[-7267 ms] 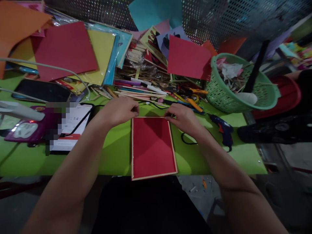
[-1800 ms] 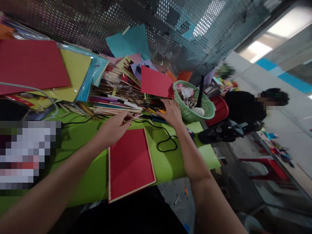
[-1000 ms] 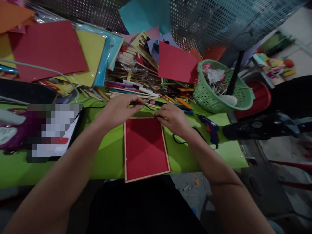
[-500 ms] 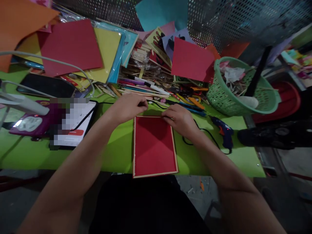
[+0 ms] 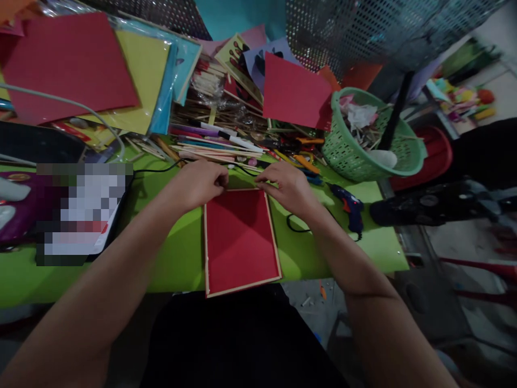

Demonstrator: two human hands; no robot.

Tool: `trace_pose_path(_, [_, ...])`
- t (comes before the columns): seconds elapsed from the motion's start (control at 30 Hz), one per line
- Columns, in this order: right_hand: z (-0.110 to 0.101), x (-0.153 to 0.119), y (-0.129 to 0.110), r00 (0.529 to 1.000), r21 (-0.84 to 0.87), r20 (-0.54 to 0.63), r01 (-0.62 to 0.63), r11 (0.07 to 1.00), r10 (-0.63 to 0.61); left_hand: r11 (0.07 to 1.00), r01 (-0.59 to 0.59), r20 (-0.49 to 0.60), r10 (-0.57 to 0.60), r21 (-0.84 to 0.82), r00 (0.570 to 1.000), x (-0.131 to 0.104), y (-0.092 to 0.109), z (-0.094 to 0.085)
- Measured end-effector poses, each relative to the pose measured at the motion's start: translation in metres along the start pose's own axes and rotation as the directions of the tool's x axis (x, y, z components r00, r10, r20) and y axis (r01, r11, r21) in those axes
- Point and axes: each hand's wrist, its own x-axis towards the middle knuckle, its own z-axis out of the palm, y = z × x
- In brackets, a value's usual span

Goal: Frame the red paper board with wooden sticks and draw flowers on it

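Observation:
A red rectangular sheet [image 5: 242, 242] with thin pale wooden strips along its edges lies on the green table top, its near end close to the table edge. At its far left corner is my left hand [image 5: 204, 180], fingers curled closed; what they hold, if anything, is hidden. My right hand [image 5: 285, 183] is at the far right corner, thumb and fingers pinched together at the far edge. Whatever is in that pinch is too small to make out. Beyond both hands lie thin wooden sticks [image 5: 210, 151] and several pens.
A blue glue gun [image 5: 349, 205] with a black cord lies to the right. Behind it stands a green basket [image 5: 335, 145] of scraps. A phone [image 5: 95, 210] and a purple device [image 5: 16, 215] are at left. Coloured paper sheets [image 5: 72, 64] are piled at the back.
The view has shifted, so most things appear further left. My left hand now sits closer to the sheet's far edge, and the sheet looks slightly turned.

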Motion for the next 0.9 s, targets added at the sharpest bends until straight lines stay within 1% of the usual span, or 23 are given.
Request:
trace_pose_path(0.1, [-0.014, -0.002, 0.008, 0.995, 0.021, -0.063, -0.074, 0.997, 0.076, 1.0, -0.002, 0.006, 0.002, 0.001, 1.0, 0.001, -0.001, -0.001])
trace_pose_path(0.2, [-0.021, -0.004, 0.013, 0.992, 0.025, -0.075, -0.101, 0.995, 0.102, 1.0, 0.002, 0.006, -0.002, 0.006, 1.0, 0.002, -0.003, 0.0])
trace_pose_path(0.37, [-0.014, -0.004, 0.014, 0.998, 0.033, -0.021, -0.062, 0.997, 0.063, 0.999, -0.004, -0.01, 0.004, 0.039, 1.0, 0.001, -0.004, 0.002])
trace_pose_path(0.5, [-0.008, -0.005, 0.013, 0.999, 0.038, 0.013, -0.035, 0.999, 0.035, 0.996, -0.032, -0.037, 0.035, 0.082, 0.999, -0.001, -0.002, 0.002])
trace_pose_path(0.6, [-0.009, -0.005, 0.013, 0.999, 0.021, 0.027, -0.045, 0.999, 0.045, 0.993, -0.037, -0.067, 0.044, 0.11, 0.997, -0.002, -0.004, 0.0])
trace_pose_path(0.7, [-0.015, -0.006, 0.008, 0.998, 0.014, 0.035, -0.053, 0.998, 0.053, 0.992, -0.007, -0.093, 0.019, 0.129, 0.995, -0.002, -0.009, -0.003])
trace_pose_path(0.73, [-0.018, -0.007, 0.006, 0.998, 0.015, 0.054, -0.039, 0.999, 0.038, 0.991, 0.005, -0.099, 0.008, 0.136, 0.995, -0.002, -0.011, -0.004])
trace_pose_path(0.8, [-0.025, -0.009, -0.002, 0.991, 0.011, 0.133, 0.018, 1.0, -0.019, 0.988, 0.027, -0.096, -0.012, 0.149, 0.995, -0.002, -0.014, -0.007])
trace_pose_path(0.9, [-0.033, -0.015, -0.014, 0.947, -0.01, 0.295, 0.137, 0.991, -0.128, 0.984, 0.054, -0.071, -0.043, 0.169, 0.997, -0.005, -0.018, -0.011])
